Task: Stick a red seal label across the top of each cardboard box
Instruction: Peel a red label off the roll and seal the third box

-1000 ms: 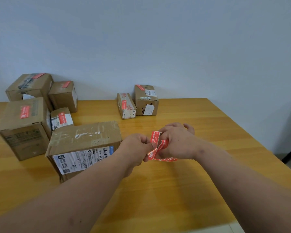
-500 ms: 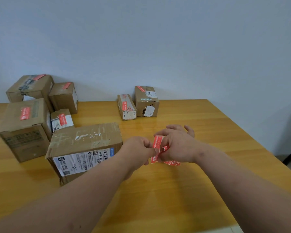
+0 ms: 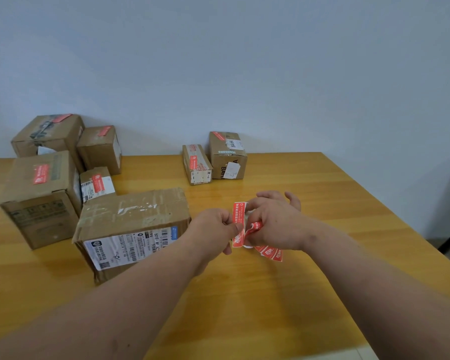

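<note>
My left hand [image 3: 215, 226] pinches one red seal label [image 3: 238, 224] that stands upright between both hands. My right hand [image 3: 273, 224] grips the strip of red labels [image 3: 270, 252], whose lower end hangs below its wrist. Both hands hover above the wooden table [image 3: 270, 294], just right of the nearest cardboard box [image 3: 130, 229]. That box has a white shipping label on its front and no red seal on its top. Several other boxes behind it carry red seals, such as the big left box [image 3: 39, 196] and a small one [image 3: 96, 184].
Two more sealed boxes [image 3: 50, 135] [image 3: 100, 148] stand at the back left against the wall. Another pair [image 3: 196, 163] [image 3: 227, 154] sits at the back middle. The table's right edge [image 3: 390, 216] runs diagonally; floor and a dark leg lie beyond.
The red label has been peeled further off the strip and now stands straighter between my hands. Both hands stay in about the same spot over the table.
</note>
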The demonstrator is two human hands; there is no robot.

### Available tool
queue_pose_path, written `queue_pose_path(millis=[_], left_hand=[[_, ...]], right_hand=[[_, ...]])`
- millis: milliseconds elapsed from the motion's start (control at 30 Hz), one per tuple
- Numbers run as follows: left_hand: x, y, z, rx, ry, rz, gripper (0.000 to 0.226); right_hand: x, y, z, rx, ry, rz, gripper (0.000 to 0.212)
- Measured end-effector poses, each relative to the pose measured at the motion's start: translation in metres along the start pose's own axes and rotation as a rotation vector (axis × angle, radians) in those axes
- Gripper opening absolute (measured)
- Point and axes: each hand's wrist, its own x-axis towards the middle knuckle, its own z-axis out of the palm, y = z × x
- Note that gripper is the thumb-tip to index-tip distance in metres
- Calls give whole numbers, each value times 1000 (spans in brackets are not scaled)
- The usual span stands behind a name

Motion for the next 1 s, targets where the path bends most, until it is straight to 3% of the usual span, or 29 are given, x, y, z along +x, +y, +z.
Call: queue_pose_path(millis=[267, 533, 1000], left_hand=[[-1, 0, -2, -38, -8, 10, 16], [-4, 5, -3, 20, -13, 4, 2], [-1, 1, 0, 28, 24, -1, 4]], right_hand=[[0, -1, 2, 0, -1, 14, 17], [2, 0, 2, -22, -3, -6, 22], [-2, 0, 1, -12, 0, 2, 18]])
